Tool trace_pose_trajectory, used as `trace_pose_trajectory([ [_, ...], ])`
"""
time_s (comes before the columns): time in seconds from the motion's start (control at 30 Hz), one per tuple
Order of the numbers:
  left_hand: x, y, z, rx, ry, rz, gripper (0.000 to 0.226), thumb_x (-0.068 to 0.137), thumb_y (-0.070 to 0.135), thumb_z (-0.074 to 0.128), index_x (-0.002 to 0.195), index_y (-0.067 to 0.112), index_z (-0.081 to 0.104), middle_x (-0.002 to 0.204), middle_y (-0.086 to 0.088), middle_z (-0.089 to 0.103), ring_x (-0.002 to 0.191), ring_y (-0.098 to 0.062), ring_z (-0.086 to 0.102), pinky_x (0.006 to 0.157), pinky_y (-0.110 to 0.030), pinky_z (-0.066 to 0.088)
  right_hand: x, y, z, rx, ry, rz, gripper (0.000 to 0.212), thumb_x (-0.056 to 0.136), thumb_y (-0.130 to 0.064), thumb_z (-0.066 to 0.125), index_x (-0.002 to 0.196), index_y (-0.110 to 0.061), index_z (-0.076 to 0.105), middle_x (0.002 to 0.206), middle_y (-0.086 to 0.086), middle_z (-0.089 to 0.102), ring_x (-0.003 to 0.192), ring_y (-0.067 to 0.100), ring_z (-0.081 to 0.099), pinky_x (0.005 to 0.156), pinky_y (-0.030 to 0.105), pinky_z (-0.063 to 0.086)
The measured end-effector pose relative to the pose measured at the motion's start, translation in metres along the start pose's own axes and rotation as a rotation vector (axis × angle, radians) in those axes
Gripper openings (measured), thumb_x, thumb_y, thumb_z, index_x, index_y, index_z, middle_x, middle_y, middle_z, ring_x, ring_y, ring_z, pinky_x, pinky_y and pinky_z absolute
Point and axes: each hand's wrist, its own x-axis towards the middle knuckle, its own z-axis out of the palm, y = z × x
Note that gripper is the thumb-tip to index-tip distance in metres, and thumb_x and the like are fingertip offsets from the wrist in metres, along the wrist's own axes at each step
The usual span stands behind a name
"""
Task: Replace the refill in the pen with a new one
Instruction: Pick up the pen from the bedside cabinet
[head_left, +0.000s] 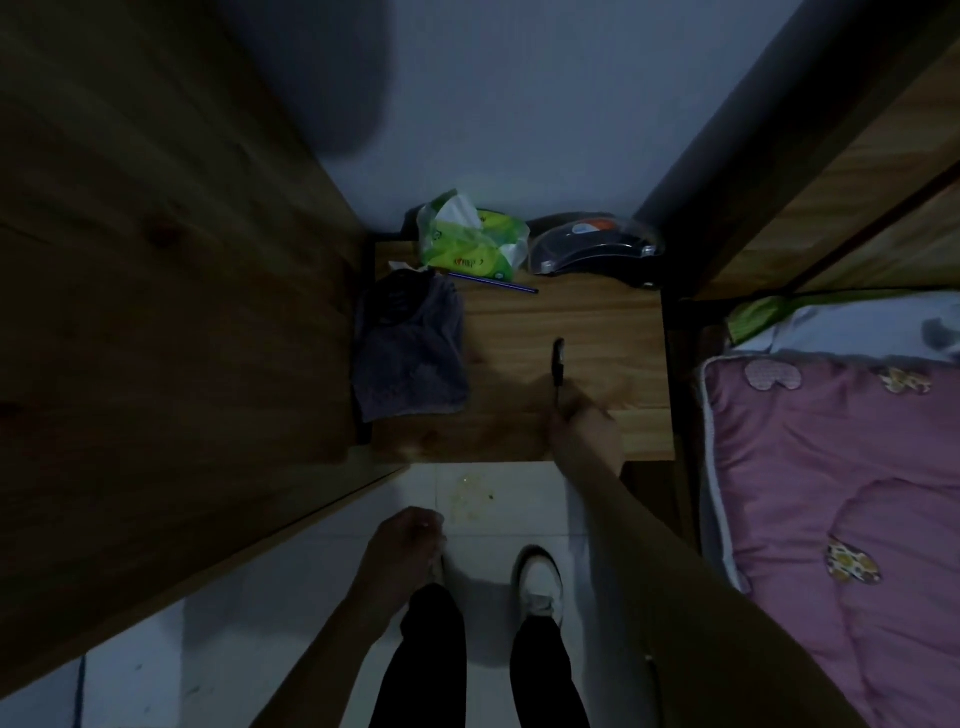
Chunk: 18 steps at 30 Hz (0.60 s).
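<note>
Head view, looking straight down in dim light: a small wooden table (519, 322) fills the gap between a tall wooden wardrobe (156, 312) on the left and a bed with a pink quilt (831, 467) on the right. The wardrobe side stands hard against the table's left edge, and the dark bed frame runs just beside its right edge, so neither side has free room.

The right hand (584, 423) reaches over the table's near edge, close to the near right corner. Its fingers pinch the lower end of a dark pen (558, 358), whose other end points away over the board. The hand is blurred, so the finer grip is unclear.

Bare wood lies open in the middle of the table, between the pen and a grey cloth (410, 353) folded along the left edge. At the far edge, a green tissue pack (470, 244) sits beside a clear plastic container (592, 244). A thin purple stick (493, 283) lies slanted on the wood, one end touching the pack.

The left hand (408, 538) hangs off the table, over the pale tiled floor (493, 499), with curled fingers. I cannot tell whether it holds anything. A white shoe (540, 579) stands on the tiles near the table's front, in the narrow strip between wardrobe and bed.
</note>
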Motion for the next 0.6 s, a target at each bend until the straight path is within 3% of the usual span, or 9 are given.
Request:
trace_pose_trajectory([
  [0.1,0.010,0.007,0.003,-0.031,-0.006,-0.007,0.015,0.089,0.012,0.062,0.084,0.023,0.071,0.070,0.002,0.073,0.065,-0.012,0.065,0.062,-0.026,0.048,0.010,-0.016,0.004,-0.037,0.006,0.067,0.033,0.094,-0.053,0.047,0.104,-0.023,0.060,0.090,0.006,0.068,0.078,0.029,0.066,0.072,0.040,0.057],
  [0.2,0.014,0.013,0.005,-0.052,-0.020,-0.011,0.017,0.087,0.007,0.061,0.087,0.021,0.070,0.074,0.000,0.072,0.066,-0.013,0.064,0.062,-0.027,0.046,0.016,-0.022,0.007,-0.109,-0.012,0.094,0.016,0.094,-0.031,0.057,0.105,-0.020,0.062,0.097,0.009,0.070,0.081,0.029,0.065,0.071,0.036,0.055],
  [0.27,0.012,0.018,0.007,-0.062,-0.020,-0.031,0.013,0.084,0.010,0.063,0.086,0.021,0.070,0.077,-0.004,0.073,0.069,-0.017,0.064,0.063,-0.028,0.045,0.017,-0.023,0.002,-0.127,-0.050,0.071,0.020,0.092,-0.026,0.060,0.111,-0.022,0.062,0.095,0.008,0.069,0.083,0.028,0.065,0.069,0.033,0.050],
  [0.33,0.007,0.021,0.008,-0.065,-0.014,-0.044,0.010,0.077,0.016,0.065,0.084,0.021,0.070,0.080,-0.008,0.073,0.070,-0.020,0.063,0.064,-0.030,0.045,0.014,-0.022,-0.005,-0.069,-0.124,0.050,0.024,0.089,-0.027,0.061,0.113,-0.023,0.060,0.094,0.008,0.068,0.083,0.028,0.064,0.069,0.033,0.049],
  [0.43,-0.002,0.021,0.007,-0.078,-0.016,-0.030,0.013,0.085,0.006,0.063,0.083,0.018,0.070,0.076,-0.006,0.071,0.067,-0.018,0.062,0.062,-0.028,0.045,0.004,-0.013,-0.011,0.130,-0.146,0.131,0.020,0.088,-0.025,0.058,0.102,-0.013,0.065,0.090,0.010,0.070,0.075,0.026,0.066,0.072,0.036,0.058],
  [0.5,-0.013,0.020,0.005,-0.056,-0.019,-0.001,0.016,0.089,0.006,0.060,0.084,0.018,0.069,0.071,0.000,0.070,0.062,-0.011,0.064,0.060,-0.023,0.046,-0.009,-0.006,-0.014,0.234,-0.129,0.146,0.022,0.092,-0.019,0.051,0.097,-0.006,0.067,0.085,0.011,0.070,0.066,0.023,0.067,0.059,0.034,0.058],
  [0.53,-0.020,0.020,0.004,-0.042,-0.021,0.011,0.015,0.090,0.007,0.060,0.085,0.018,0.069,0.072,0.000,0.071,0.061,-0.009,0.064,0.060,-0.022,0.047,-0.018,-0.002,-0.017,0.275,-0.124,0.131,0.022,0.094,-0.016,0.047,0.095,-0.006,0.066,0.084,0.013,0.069,0.062,0.020,0.064,0.050,0.029,0.051],
  [0.6,-0.035,0.022,0.004,-0.022,-0.021,0.019,0.013,0.089,0.010,0.060,0.086,0.019,0.069,0.074,-0.001,0.071,0.062,-0.009,0.064,0.061,-0.024,0.047,-0.039,0.005,-0.026,0.333,-0.105,0.083,0.022,0.097,-0.018,0.044,0.094,-0.009,0.064,0.081,0.010,0.067,0.060,0.017,0.057,0.047,0.026,0.038],
])
